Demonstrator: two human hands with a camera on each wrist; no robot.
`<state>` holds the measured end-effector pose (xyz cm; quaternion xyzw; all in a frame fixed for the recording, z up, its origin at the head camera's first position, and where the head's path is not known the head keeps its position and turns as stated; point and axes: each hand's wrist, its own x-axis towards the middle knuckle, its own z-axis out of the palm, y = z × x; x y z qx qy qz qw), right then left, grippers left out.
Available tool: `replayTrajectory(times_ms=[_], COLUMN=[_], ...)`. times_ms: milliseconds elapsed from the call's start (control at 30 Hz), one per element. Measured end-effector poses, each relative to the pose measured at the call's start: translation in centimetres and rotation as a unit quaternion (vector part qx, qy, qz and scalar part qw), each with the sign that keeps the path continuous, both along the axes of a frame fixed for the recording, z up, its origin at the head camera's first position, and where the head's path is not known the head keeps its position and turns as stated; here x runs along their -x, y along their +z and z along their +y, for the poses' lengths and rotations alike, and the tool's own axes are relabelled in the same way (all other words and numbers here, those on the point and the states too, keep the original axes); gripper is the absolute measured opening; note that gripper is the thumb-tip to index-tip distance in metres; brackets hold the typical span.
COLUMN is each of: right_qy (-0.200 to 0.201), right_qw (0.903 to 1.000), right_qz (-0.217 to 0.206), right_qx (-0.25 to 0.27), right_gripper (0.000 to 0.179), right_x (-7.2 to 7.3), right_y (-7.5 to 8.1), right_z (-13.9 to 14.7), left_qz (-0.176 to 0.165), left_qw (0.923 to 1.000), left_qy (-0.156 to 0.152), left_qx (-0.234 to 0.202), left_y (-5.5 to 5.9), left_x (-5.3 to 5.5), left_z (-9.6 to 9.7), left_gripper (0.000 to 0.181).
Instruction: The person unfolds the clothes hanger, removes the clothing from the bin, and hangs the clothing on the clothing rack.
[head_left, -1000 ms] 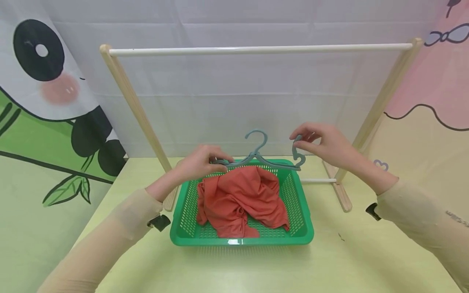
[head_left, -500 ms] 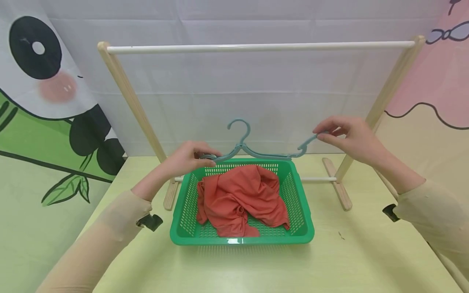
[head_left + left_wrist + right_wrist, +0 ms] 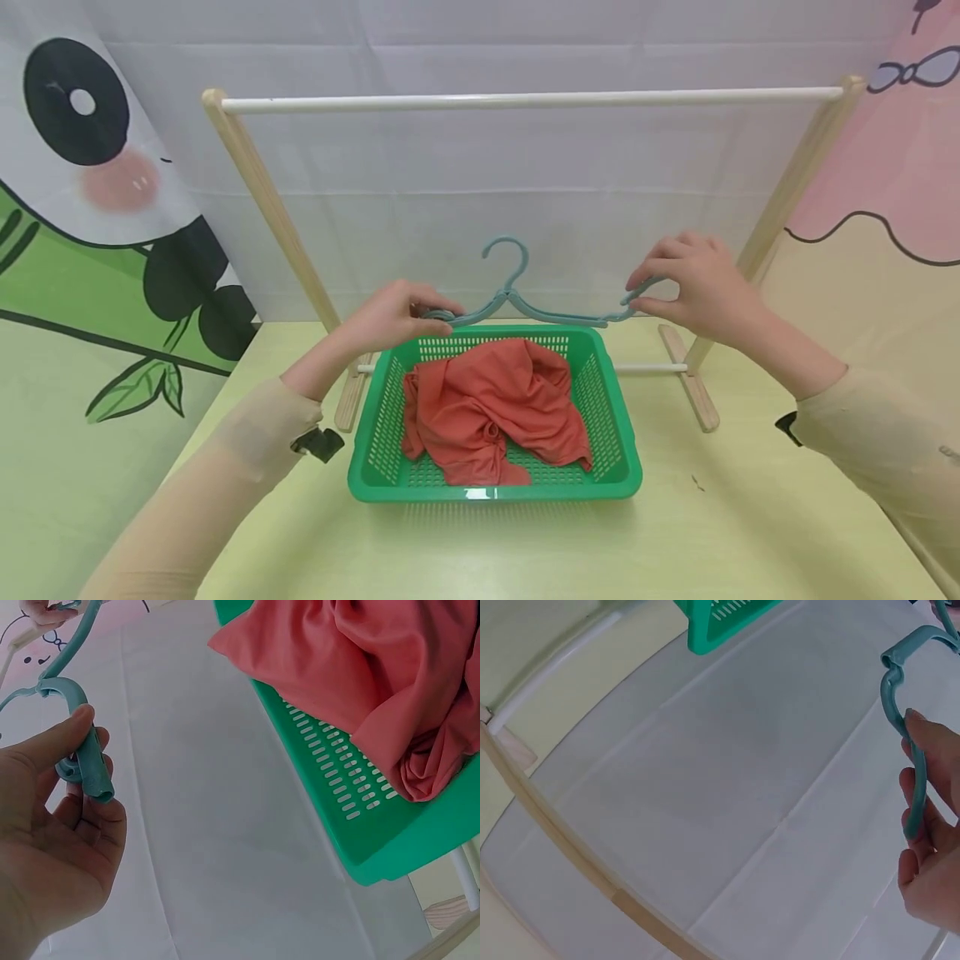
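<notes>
A blue-green folding hanger (image 3: 555, 317) is held level above the back rim of a green basket (image 3: 495, 494), its hook pointing up. My left hand (image 3: 397, 317) pinches the hanger's left arm between thumb and fingers; the left wrist view shows that arm's end (image 3: 94, 769) poking out below the thumb. At the other side my right hand (image 3: 701, 279) grips the hanger's curved end piece (image 3: 917, 780), which bends upward from the straight arm. Inside the basket lies a crumpled red cloth garment (image 3: 495, 408), touched by neither hand.
Behind the basket stands a rack with wooden legs (image 3: 273, 208) and a white top rod (image 3: 525, 102). A lower white rod (image 3: 651, 367) runs behind the basket near the pale yellow table (image 3: 525, 550). White fabric hangs at the back.
Over the second, the hanger rose slightly and its right end piece swung outward with my right hand. In the last half second, both hands shifted a little inward. Basket and garment stayed put.
</notes>
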<state>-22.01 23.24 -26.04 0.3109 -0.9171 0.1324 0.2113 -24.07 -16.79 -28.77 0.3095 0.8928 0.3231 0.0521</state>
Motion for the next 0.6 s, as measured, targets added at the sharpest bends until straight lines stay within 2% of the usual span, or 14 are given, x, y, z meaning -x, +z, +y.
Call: replayTrajectory(times_ms=[133,233,367,500,600], right_qy=[-0.014,-0.013,0.001,0.029,0.034], right_qw=[0.9996,0.9999,0.9990,0.9930,0.9902], right_qz=[0.008,0.003,-0.006,-0.003,0.000], right_qx=[-0.021,-0.008,0.044,0.114,0.135], right_gripper=[0.015,0.014,0.013,0.015,0.015], right_x=[0.1,0.2,0.3,0.5,0.6], right_y=[-0.5,-1.0,-1.3,-1.6,-1.8], right_z=[-0.5,-0.7,-0.7,-0.5,-0.3], left_qz=[0.001,0.004,0.010,0.008,0.011], left_qw=[1.0000,1.0000,0.9999,0.9999,0.9997], left_qy=[-0.002,-0.005,-0.006,0.002,0.006], left_qx=[0.001,0.000,-0.001,-0.009,-0.020], left_y=[0.3,0.3,0.1,0.0,0.0], left_x=[0.0,0.0,-0.1,-0.1,-0.1], left_z=[0.4,0.6,0.6,0.4,0.3], left_gripper=[0.029,0.029,0.029,0.030,0.030])
